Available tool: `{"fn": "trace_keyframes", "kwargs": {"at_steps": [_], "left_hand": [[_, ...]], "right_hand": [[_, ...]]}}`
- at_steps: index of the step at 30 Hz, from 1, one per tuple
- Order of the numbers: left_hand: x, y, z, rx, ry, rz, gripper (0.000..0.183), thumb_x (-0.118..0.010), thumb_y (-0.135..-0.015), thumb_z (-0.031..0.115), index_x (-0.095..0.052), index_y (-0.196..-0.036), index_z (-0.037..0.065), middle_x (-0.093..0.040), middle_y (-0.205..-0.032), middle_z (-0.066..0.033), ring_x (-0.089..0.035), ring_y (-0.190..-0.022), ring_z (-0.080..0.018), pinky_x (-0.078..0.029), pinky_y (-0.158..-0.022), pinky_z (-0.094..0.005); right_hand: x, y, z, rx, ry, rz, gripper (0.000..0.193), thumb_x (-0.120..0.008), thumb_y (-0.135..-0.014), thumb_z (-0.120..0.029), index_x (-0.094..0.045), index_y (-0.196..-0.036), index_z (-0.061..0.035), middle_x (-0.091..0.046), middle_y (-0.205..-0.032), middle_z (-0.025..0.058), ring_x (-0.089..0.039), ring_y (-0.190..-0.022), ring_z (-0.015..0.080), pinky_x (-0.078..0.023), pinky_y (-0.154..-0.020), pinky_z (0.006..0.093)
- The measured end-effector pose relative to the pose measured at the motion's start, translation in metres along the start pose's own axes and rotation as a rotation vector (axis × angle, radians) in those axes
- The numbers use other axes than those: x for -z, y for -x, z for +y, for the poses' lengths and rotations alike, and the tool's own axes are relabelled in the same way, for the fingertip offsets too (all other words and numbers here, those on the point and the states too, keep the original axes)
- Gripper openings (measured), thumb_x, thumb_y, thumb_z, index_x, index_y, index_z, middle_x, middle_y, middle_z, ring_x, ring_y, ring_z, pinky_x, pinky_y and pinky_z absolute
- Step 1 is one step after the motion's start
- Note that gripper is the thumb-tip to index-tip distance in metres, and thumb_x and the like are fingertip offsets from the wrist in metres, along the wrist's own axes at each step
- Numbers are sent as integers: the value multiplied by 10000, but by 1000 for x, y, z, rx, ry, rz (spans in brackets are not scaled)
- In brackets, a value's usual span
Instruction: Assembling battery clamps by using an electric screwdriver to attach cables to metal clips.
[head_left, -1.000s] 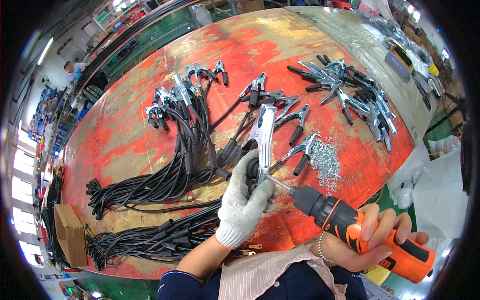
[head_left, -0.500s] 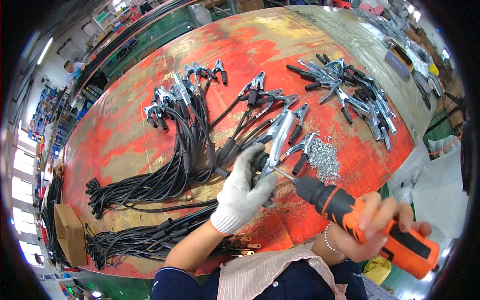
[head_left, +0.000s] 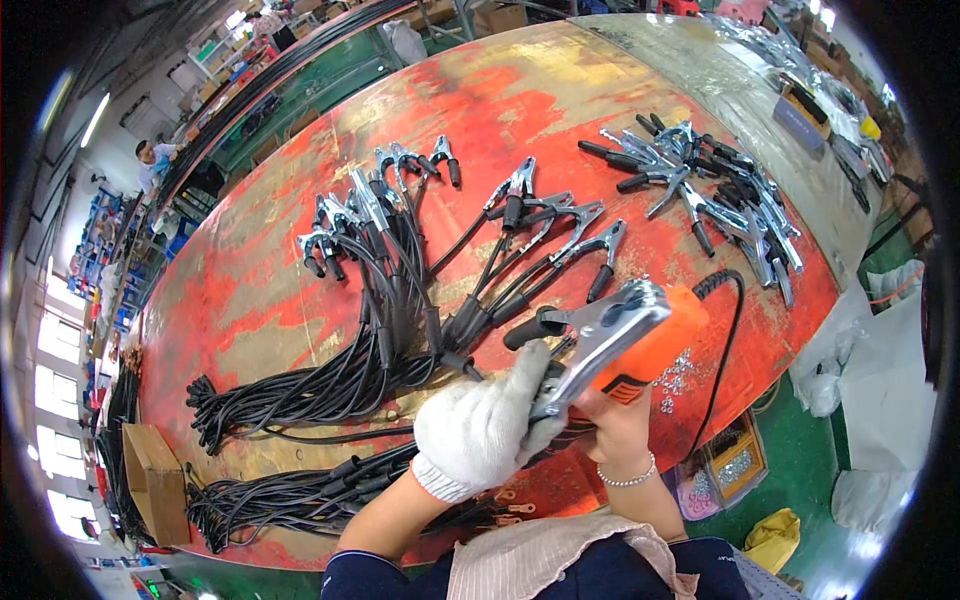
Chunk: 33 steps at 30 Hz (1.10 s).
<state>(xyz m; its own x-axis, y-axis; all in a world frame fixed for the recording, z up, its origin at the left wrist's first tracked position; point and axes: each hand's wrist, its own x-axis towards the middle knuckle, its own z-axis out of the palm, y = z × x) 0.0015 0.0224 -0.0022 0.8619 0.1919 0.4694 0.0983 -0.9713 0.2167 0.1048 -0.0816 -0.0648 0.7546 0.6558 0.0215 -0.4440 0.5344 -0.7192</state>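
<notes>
My left hand (head_left: 478, 425), in a white knit glove, is closed around a silver metal cable clamp (head_left: 606, 352) with a black handle grip. The clamp's jaw end points up and to the right. My bare right hand (head_left: 620, 432), with a beaded bracelet at the wrist, is closed on an orange power screwdriver (head_left: 682, 322). The screwdriver stands just behind the clamp, so its tip is hidden. Beyond my hands, finished-looking clamps (head_left: 598, 240) lie joined to black cables (head_left: 310, 400).
A heap of loose clamps (head_left: 700, 195) lies at the far right of the red, worn table (head_left: 440, 100). Small metal fasteners (head_left: 676, 378) are scattered beside the screwdriver. A black cord (head_left: 738, 330) loops to the right. Trays of small parts (head_left: 738, 465) sit at the table's right front edge; a cardboard box (head_left: 155, 480) stands left.
The screwdriver has swung from the lower right to upright behind the clamp, its tip no longer visible. The clamp has tilted toward the right and come nearer.
</notes>
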Motion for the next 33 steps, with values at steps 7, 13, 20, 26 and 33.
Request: {"fn": "trace_keyframes", "kwargs": {"at_steps": [7,13,20,26,33], "left_hand": [[14,-25,-57,407,-71,350,510,-678,-755,223,-524,-1183,-8,-579,-603,-145,-565,-471,-294,-429,-431,-383],[17,-67,-235,326,-1202,611,583,-601,-813,390,-451,-1280,74,-644,-973,-168,-625,-862,-316,-495,-743,-403],[-117,-99,-139,561,-405,-474,400,-546,-827,421,-559,-1064,99,-669,-885,-153,-644,-842,-352,-491,-720,-451],[-153,-114,-147,981,-150,-333,495,-636,-774,352,-451,-1107,35,-635,-1004,-205,-627,-919,-377,-452,-815,-480],[-147,-121,-159,843,-389,-521,305,-290,-934,214,-450,-1156,78,-608,-1087,-190,-618,-982,-362,-471,-774,-541]], "right_hand": [[25,-16,-10,48,-86,154,589,-617,-745,118,-410,-1256,-90,-589,-965,60,-601,-894,149,-535,-739,296],[36,-16,-25,94,-147,138,614,-595,-769,105,-361,-1294,-112,-580,-961,62,-597,-898,140,-541,-760,308],[51,-21,-25,128,-85,193,636,-666,-733,82,-373,-1266,-106,-589,-943,69,-604,-891,155,-543,-727,290],[55,-22,-31,133,-109,231,650,-697,-719,72,-376,-1259,-95,-614,-927,75,-626,-820,161,-551,-710,297],[63,-20,-36,153,-146,251,644,-691,-721,80,-376,-1257,-89,-616,-932,91,-629,-823,164,-553,-716,304]]}}
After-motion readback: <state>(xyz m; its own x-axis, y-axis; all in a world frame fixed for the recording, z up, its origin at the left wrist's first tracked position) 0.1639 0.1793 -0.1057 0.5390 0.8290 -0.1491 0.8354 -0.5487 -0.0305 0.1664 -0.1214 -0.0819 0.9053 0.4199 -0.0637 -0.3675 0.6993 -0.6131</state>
